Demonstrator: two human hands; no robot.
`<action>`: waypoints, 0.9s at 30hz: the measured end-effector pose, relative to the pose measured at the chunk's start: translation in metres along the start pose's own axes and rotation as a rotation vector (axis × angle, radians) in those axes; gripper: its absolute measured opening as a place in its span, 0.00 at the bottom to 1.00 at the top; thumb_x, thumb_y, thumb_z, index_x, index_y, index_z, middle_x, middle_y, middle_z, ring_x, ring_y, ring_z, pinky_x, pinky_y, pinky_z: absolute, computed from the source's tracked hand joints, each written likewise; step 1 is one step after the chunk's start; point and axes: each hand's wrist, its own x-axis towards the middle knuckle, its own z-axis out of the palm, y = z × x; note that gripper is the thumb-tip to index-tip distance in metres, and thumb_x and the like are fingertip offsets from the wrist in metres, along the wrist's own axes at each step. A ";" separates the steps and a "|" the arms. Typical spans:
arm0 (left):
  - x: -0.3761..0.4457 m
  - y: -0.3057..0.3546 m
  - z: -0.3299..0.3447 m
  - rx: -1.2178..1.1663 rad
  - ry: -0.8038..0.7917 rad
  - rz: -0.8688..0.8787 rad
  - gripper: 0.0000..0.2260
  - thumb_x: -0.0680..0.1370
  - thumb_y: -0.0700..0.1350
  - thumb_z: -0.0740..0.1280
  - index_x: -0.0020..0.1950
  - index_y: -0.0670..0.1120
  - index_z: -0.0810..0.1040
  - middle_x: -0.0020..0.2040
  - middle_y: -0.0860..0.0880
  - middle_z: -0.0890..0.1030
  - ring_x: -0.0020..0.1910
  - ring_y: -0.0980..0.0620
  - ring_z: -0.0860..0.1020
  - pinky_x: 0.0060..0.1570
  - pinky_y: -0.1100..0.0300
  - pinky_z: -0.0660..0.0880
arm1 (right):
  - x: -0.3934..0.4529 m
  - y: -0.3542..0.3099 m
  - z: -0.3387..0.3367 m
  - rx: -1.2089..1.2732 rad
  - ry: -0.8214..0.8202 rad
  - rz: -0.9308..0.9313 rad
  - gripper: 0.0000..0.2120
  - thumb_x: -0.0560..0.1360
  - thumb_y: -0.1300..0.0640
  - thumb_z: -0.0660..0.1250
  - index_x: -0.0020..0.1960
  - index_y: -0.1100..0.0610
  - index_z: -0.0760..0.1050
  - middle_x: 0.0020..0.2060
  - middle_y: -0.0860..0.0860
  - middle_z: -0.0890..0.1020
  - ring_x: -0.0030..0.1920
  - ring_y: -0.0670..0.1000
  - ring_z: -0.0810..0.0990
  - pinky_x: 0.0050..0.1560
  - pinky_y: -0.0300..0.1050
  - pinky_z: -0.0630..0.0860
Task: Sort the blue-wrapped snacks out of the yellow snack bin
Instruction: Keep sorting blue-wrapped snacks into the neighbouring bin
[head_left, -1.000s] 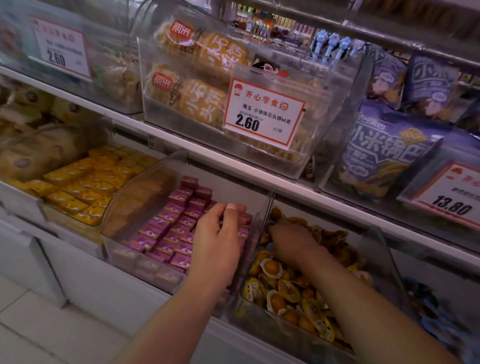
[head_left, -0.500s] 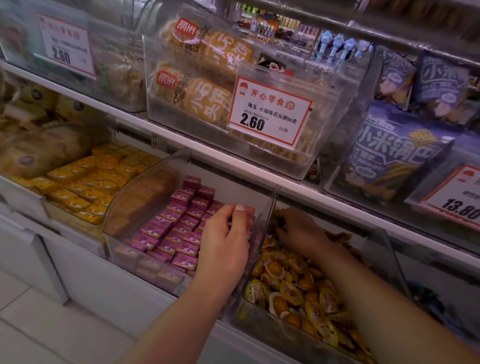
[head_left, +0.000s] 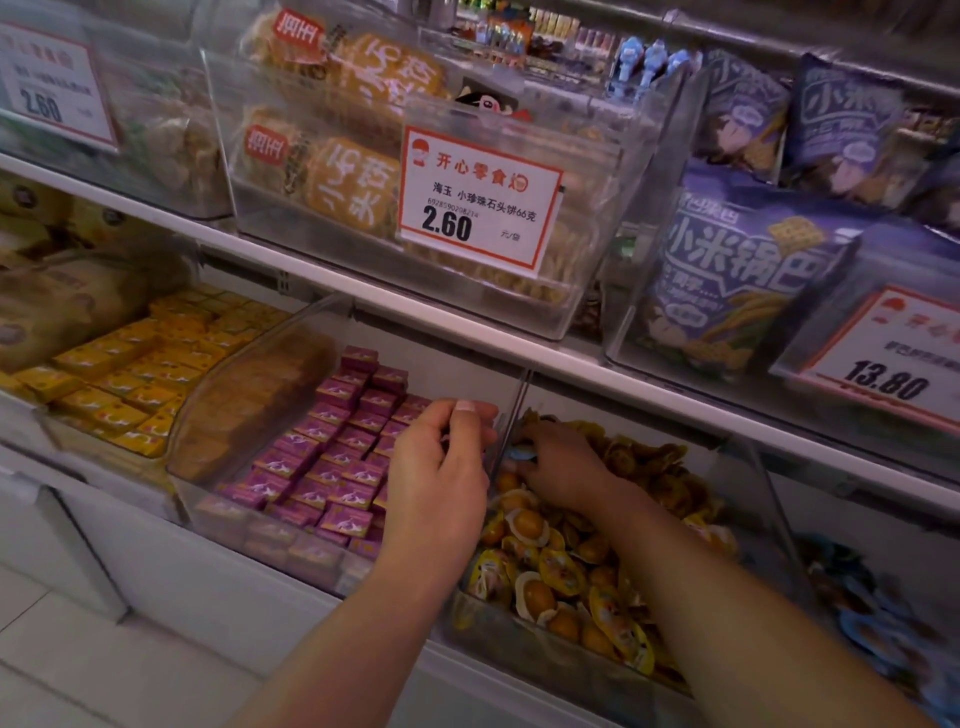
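Head view: right hand (head_left: 563, 467) has shifted toward the bin's left wall since earlier, fingers curled pinching a blue-wrapped snack (head_left: 521, 453) at the yellow snack bin's (head_left: 550, 660) back-left corner; left hand (head_left: 441, 467), loosely curled, grips the divider.

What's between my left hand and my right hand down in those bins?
In the head view, the clear divider wall stands between them: the left hand is over the purple packets, and the right hand is in the yellow snack bin.

Dim, warm indoor light, seemingly from overhead. Motion blur smears the upper left price tag (head_left: 54, 88); lower right edges go soft and dark. Wide-angle bending curves the shelf edge (head_left: 467, 327). Faint glare on clear bin walls (head_left: 613, 171).
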 end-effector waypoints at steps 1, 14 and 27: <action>-0.001 0.000 0.002 -0.014 0.010 0.017 0.14 0.84 0.48 0.58 0.46 0.51 0.82 0.29 0.56 0.78 0.27 0.59 0.74 0.28 0.67 0.68 | -0.002 0.002 -0.002 0.031 0.033 0.006 0.15 0.75 0.52 0.69 0.61 0.53 0.78 0.57 0.54 0.80 0.57 0.55 0.78 0.57 0.48 0.75; -0.021 0.005 0.022 0.161 0.000 0.350 0.12 0.83 0.56 0.56 0.50 0.58 0.79 0.40 0.58 0.81 0.37 0.59 0.78 0.34 0.69 0.70 | -0.070 0.009 -0.048 1.046 0.186 0.181 0.13 0.77 0.67 0.68 0.60 0.57 0.78 0.34 0.53 0.85 0.27 0.54 0.83 0.26 0.42 0.78; -0.058 -0.005 0.093 0.058 -0.269 -0.023 0.03 0.79 0.47 0.67 0.52 0.52 0.79 0.45 0.53 0.84 0.44 0.60 0.82 0.43 0.69 0.75 | -0.178 -0.007 -0.067 1.329 0.304 0.353 0.09 0.80 0.60 0.65 0.56 0.54 0.82 0.48 0.52 0.86 0.51 0.52 0.84 0.58 0.52 0.80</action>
